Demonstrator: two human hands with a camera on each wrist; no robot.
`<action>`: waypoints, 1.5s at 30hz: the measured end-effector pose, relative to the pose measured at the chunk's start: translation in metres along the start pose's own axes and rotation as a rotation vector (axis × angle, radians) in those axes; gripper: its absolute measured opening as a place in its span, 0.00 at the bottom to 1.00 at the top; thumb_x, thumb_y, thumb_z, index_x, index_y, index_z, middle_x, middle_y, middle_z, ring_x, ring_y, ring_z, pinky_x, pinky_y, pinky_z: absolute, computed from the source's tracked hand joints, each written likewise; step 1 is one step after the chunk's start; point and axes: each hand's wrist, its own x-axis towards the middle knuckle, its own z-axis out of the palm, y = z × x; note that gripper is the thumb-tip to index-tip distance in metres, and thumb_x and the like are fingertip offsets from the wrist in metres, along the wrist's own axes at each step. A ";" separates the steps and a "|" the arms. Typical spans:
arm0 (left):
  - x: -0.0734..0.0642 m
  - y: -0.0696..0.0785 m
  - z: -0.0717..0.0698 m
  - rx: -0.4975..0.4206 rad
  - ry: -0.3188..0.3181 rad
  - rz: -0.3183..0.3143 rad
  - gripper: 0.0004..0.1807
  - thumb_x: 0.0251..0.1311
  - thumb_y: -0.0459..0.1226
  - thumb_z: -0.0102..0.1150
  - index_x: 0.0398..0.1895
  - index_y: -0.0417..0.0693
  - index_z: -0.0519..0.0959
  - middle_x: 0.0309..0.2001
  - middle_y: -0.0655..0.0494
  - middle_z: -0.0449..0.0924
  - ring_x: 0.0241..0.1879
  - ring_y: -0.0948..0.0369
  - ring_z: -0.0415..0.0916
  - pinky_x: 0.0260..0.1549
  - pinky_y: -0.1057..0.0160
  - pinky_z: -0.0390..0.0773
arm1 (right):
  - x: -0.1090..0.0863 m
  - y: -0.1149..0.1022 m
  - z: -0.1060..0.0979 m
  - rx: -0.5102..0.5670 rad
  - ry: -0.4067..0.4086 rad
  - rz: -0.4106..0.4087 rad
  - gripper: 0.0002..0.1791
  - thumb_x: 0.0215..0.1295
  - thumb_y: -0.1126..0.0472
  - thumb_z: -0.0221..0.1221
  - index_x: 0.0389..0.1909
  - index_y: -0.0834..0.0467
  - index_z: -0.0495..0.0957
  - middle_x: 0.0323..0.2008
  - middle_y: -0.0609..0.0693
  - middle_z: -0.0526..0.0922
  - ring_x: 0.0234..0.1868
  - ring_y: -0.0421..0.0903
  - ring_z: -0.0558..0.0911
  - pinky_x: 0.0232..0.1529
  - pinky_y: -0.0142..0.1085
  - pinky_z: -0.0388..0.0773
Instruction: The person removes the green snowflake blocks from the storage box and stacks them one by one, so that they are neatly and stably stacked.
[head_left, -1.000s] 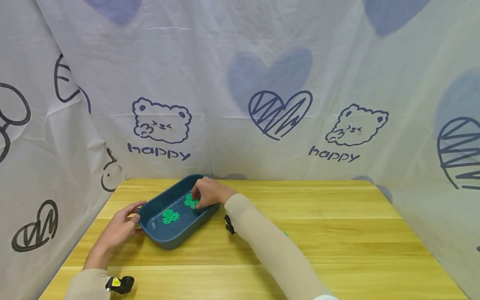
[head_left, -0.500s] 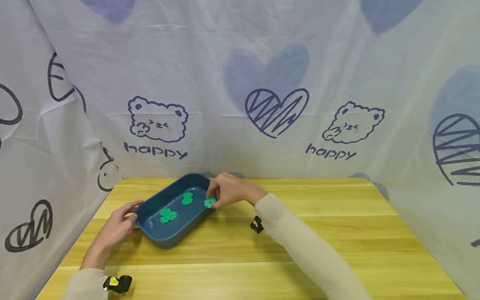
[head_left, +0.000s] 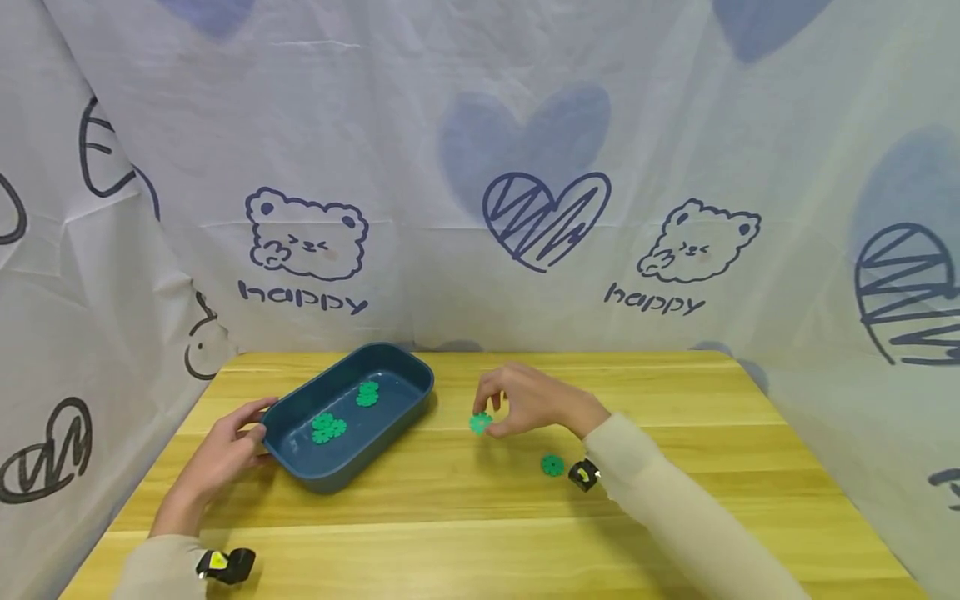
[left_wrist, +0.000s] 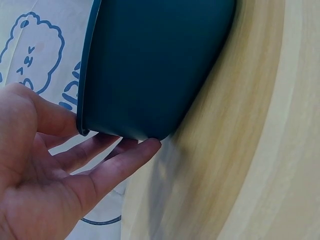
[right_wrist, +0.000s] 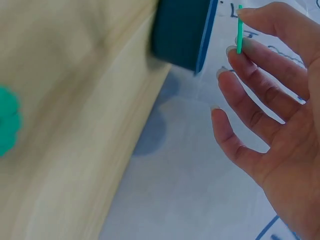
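Note:
My right hand (head_left: 528,398) pinches a green flower-shaped plastic disc (head_left: 480,423) between thumb and fingertips, above the table right of a dark blue plastic bin (head_left: 341,471). Edge-on, the disc (right_wrist: 239,30) looks thin in the right wrist view, and the remaining fingers are spread. My left hand (head_left: 228,450) is at the bin's near-left end. In the left wrist view, its extended fingers (left_wrist: 117,167) touch the bin's outer wall (left_wrist: 155,70), with one digit right at the rim. Inside the bin lie two small clusters of green discs (head_left: 328,428), the smaller cluster (head_left: 367,394) farther back.
Another green disc (head_left: 552,465) lies on the wooden table (head_left: 675,517), beneath my right forearm. A white printed cloth (head_left: 420,150) hangs behind the table and along both sides. Each wrist carries a small black camera (head_left: 583,475).
My right hand has lifted a green disc out of the bin and carried it rightward over the table. The left hand stays at the bin's end. The head view has shifted slightly.

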 end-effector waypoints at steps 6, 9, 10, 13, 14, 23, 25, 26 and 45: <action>0.000 0.000 0.000 0.006 0.002 0.000 0.29 0.76 0.29 0.36 0.78 0.30 0.55 0.65 0.24 0.62 0.56 0.38 0.78 0.45 0.51 0.89 | -0.031 0.012 0.003 -0.004 0.010 0.058 0.09 0.58 0.57 0.70 0.39 0.52 0.89 0.39 0.44 0.87 0.38 0.48 0.84 0.42 0.37 0.84; 0.000 0.000 -0.001 0.006 0.003 0.000 0.29 0.76 0.29 0.36 0.78 0.30 0.55 0.65 0.24 0.62 0.57 0.36 0.77 0.46 0.51 0.89 | -0.042 0.016 0.003 -0.008 0.024 0.084 0.08 0.57 0.57 0.71 0.39 0.52 0.89 0.39 0.43 0.87 0.38 0.48 0.84 0.41 0.33 0.82; 0.000 0.000 -0.001 0.005 0.004 0.000 0.29 0.76 0.29 0.36 0.78 0.30 0.55 0.65 0.24 0.62 0.57 0.36 0.77 0.46 0.51 0.89 | -0.046 0.017 0.003 -0.008 0.026 0.094 0.09 0.57 0.57 0.71 0.38 0.52 0.89 0.39 0.43 0.88 0.38 0.49 0.84 0.40 0.33 0.82; 0.000 0.001 -0.001 0.006 0.005 -0.001 0.29 0.76 0.29 0.36 0.78 0.30 0.55 0.65 0.24 0.62 0.58 0.35 0.76 0.46 0.50 0.89 | -0.055 0.020 0.003 0.003 0.029 0.118 0.09 0.56 0.57 0.71 0.38 0.52 0.89 0.38 0.43 0.89 0.38 0.50 0.85 0.40 0.33 0.82; 0.000 0.001 -0.001 0.008 0.005 -0.001 0.29 0.76 0.29 0.35 0.78 0.30 0.55 0.65 0.24 0.62 0.58 0.35 0.76 0.46 0.50 0.89 | -0.057 0.021 0.003 0.006 0.027 0.126 0.09 0.56 0.57 0.71 0.39 0.51 0.89 0.38 0.43 0.89 0.38 0.50 0.85 0.41 0.34 0.83; 0.000 0.002 -0.002 0.020 0.006 -0.003 0.29 0.77 0.30 0.35 0.79 0.31 0.55 0.66 0.24 0.62 0.59 0.35 0.76 0.45 0.51 0.90 | -0.077 0.035 0.014 0.055 0.009 0.142 0.08 0.57 0.58 0.72 0.39 0.51 0.89 0.39 0.42 0.89 0.38 0.43 0.84 0.44 0.42 0.87; 0.000 0.002 -0.002 0.024 0.006 -0.005 0.29 0.77 0.30 0.35 0.79 0.31 0.55 0.66 0.24 0.62 0.59 0.35 0.76 0.45 0.51 0.90 | -0.081 0.038 0.017 0.065 0.010 0.140 0.08 0.57 0.59 0.72 0.39 0.52 0.89 0.39 0.43 0.89 0.38 0.43 0.85 0.45 0.40 0.86; 0.000 0.002 -0.002 0.025 0.006 -0.006 0.29 0.77 0.30 0.35 0.79 0.31 0.55 0.66 0.24 0.62 0.59 0.36 0.76 0.45 0.51 0.90 | -0.082 0.039 0.019 0.070 0.010 0.139 0.09 0.57 0.59 0.72 0.39 0.52 0.89 0.39 0.43 0.89 0.38 0.43 0.85 0.45 0.38 0.86; 0.000 0.002 0.000 0.009 0.001 -0.014 0.29 0.77 0.30 0.35 0.79 0.31 0.54 0.66 0.24 0.62 0.60 0.34 0.75 0.47 0.49 0.89 | -0.102 0.049 0.045 0.040 0.047 0.235 0.08 0.55 0.58 0.74 0.36 0.51 0.88 0.35 0.39 0.87 0.37 0.39 0.83 0.43 0.33 0.86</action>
